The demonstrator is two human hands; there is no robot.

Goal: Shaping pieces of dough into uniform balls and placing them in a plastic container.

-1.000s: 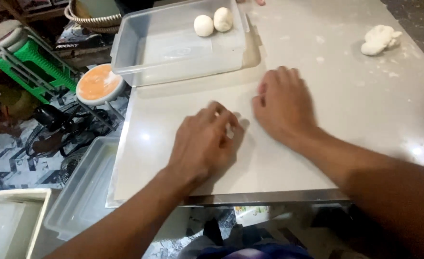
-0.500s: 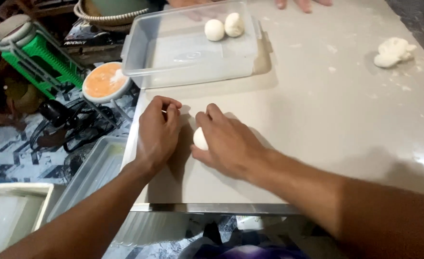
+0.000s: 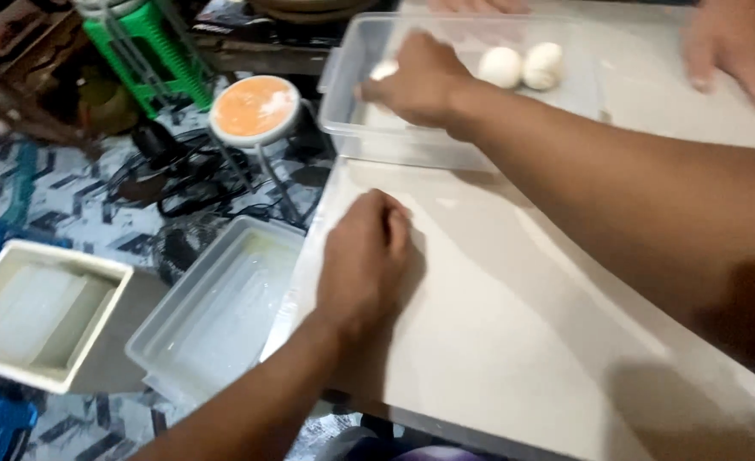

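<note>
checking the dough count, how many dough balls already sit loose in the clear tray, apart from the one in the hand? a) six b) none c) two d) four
c: two white dough balls lie side by side at the far end of the clear tray, while the right hand holds another pale piece over it.
</note>
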